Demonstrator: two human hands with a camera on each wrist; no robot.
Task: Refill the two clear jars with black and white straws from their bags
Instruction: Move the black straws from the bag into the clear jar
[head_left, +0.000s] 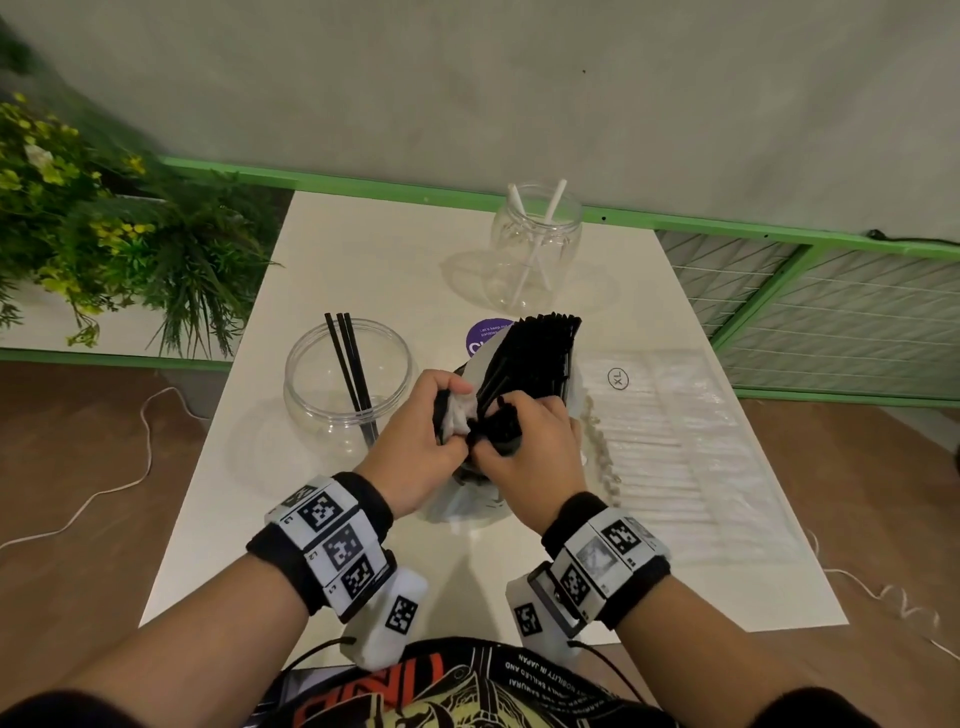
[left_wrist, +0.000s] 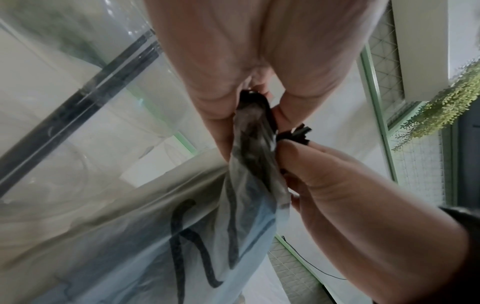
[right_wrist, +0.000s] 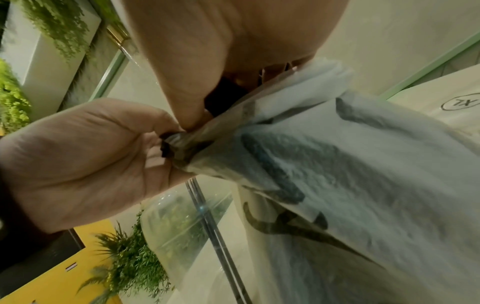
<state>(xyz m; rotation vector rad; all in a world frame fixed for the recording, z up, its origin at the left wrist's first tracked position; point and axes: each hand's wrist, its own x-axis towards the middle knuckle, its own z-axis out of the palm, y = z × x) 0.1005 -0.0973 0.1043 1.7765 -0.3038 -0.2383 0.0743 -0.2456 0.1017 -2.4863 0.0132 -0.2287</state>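
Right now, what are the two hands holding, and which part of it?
Both the left hand and right hand pinch the bunched near end of the thin white plastic bag of black straws.

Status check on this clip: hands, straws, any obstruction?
Left hand and right hand both gripping black-straw bag over table. Near jar holds three black straws, far jar two white. Nothing blocking.

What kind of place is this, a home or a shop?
Probably a cafe or drink shop, though that is a guess. Clear jars of straws stand on a white table, bulk straw bags lie on it, and leafy plants line a green railing.
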